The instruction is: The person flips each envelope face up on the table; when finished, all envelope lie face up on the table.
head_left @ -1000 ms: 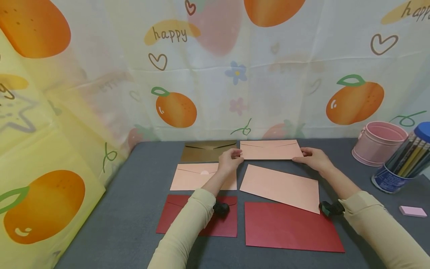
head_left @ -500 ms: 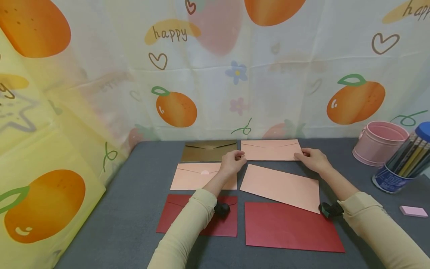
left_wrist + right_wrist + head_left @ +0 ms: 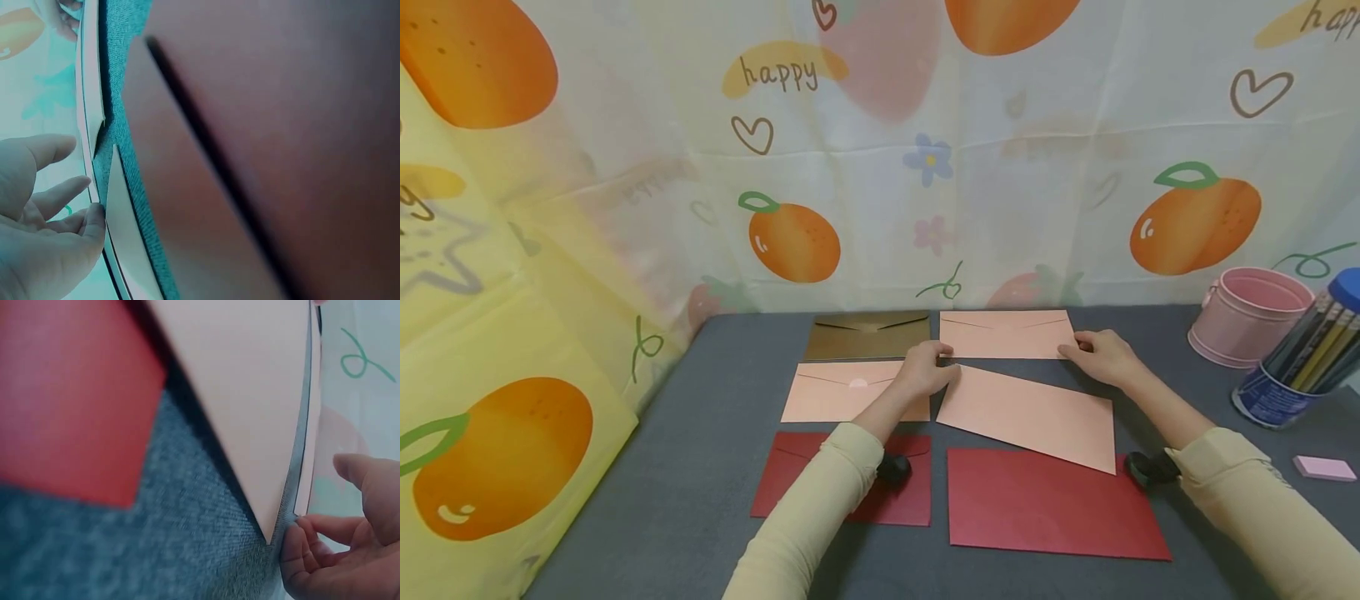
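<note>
Well, the grey counter (image 3: 670, 483) spreads beneath all the fingers. Nearer the person than the fingers lies the larger red envelope (image 3: 1045, 508), overlapped along its far right edge by the plain peach envelope (image 3: 1037, 423), whose far left corner is at the thumb of the left hand (image 3: 922, 371). The far peach envelope (image 3: 1006, 335) sits between the two sets of fingers: the right hand (image 3: 1103, 357) pinches its near right corner, while the left hand's fingers are spread at its near left corner (whether they touch it cannot be told). Smallest, the pink block (image 3: 1325, 468) is well to the right of the right fingers.
</note>
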Demonstrator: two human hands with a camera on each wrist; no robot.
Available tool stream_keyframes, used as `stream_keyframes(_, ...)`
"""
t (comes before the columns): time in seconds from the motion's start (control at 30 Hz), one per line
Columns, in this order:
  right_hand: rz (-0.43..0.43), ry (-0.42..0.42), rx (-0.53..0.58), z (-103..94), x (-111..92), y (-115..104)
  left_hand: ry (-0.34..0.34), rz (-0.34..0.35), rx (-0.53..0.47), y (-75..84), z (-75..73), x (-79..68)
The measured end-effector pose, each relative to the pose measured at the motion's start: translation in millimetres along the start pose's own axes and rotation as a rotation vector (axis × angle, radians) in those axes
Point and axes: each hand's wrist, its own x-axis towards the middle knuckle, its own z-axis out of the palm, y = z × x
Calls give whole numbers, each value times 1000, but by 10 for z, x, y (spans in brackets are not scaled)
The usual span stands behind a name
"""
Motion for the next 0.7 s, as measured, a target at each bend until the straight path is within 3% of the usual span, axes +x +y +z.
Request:
stream_keyframes(0.3,-21,-46,16,-50,-135,-32,-145,107,78,-6,-44,-69)
stream_keyframes(0.7,-91,-52,49,-71,-486,-112,-398,277,236,17,-165,-334)
